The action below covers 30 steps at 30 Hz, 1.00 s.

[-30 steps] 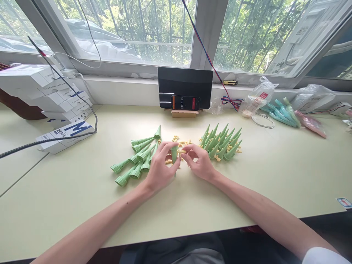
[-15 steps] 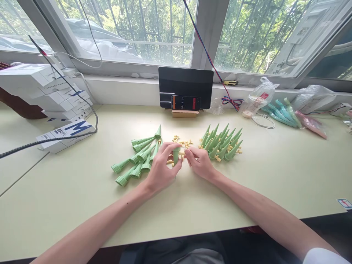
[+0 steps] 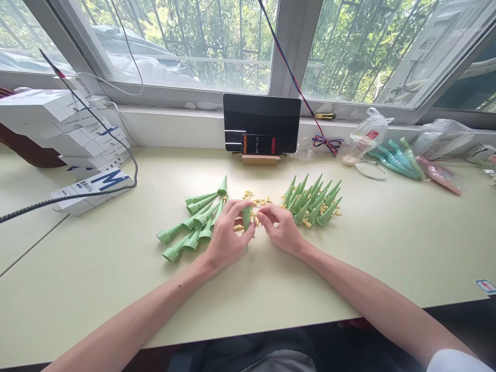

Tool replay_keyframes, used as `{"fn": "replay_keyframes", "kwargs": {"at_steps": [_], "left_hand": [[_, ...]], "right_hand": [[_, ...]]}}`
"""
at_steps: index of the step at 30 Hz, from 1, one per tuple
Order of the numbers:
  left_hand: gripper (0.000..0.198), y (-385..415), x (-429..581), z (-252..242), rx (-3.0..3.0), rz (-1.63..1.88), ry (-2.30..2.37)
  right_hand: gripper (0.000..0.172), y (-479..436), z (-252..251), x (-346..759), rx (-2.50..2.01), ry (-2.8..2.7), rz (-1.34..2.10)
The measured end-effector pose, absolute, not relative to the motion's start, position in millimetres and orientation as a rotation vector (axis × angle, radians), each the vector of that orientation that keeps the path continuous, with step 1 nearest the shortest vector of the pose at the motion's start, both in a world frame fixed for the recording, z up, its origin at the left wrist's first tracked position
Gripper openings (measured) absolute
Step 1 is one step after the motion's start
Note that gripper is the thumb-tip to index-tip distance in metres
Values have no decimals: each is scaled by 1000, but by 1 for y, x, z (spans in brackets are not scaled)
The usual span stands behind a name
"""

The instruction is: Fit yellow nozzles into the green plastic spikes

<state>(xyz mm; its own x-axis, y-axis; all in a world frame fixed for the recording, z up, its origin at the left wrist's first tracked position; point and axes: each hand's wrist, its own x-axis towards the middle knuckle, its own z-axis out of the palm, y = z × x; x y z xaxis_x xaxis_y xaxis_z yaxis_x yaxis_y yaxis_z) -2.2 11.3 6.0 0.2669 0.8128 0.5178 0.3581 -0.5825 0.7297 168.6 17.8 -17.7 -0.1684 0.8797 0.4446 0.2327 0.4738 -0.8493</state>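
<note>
My left hand (image 3: 227, 235) grips a green cone-shaped spike (image 3: 246, 217), holding it upright with the wide end up. My right hand (image 3: 282, 229) pinches a small yellow plastic piece (image 3: 256, 213) against the side of that spike. A loose pile of bare green spikes (image 3: 196, 219) lies just left of my left hand. Right of my right hand stands a cluster of green spikes with yellow pieces fitted (image 3: 313, 201). Several loose yellow pieces (image 3: 259, 200) are scattered on the table behind my hands.
A dark tablet (image 3: 261, 123) and a phone (image 3: 261, 144) lean against the window sill behind the work. White boxes (image 3: 73, 134) and a black cable (image 3: 77, 194) lie at left. Plastic bags with teal spikes (image 3: 395, 157) lie at the right rear. The pale green table (image 3: 349, 268) ends near me.
My right hand's fingers drew back a little from the spike, then closed in on it again with the yellow piece. My left hand stayed in place holding the spike.
</note>
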Motion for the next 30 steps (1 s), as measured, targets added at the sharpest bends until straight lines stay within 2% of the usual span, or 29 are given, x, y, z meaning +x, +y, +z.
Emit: {"fn": "replay_keyframes", "kwargs": {"at_steps": [6, 11, 19, 26, 30], "left_hand": [[33, 11, -3, 4, 2076, 1258, 1072], [31, 11, -2, 7, 2068, 1274, 1065], [31, 11, -2, 5, 2048, 1258, 1058], [34, 11, -3, 5, 2078, 1225, 1061], [34, 11, -2, 5, 2063, 1218, 1047]], "right_hand": [[31, 20, -20, 169, -1002, -1694, 732], [25, 19, -18, 169, -989, -1682, 786], [23, 19, -17, 169, -985, -1702, 778], [42, 21, -17, 170, -1019, -1780, 680], [46, 20, -17, 170, -1032, -1778, 683]]}}
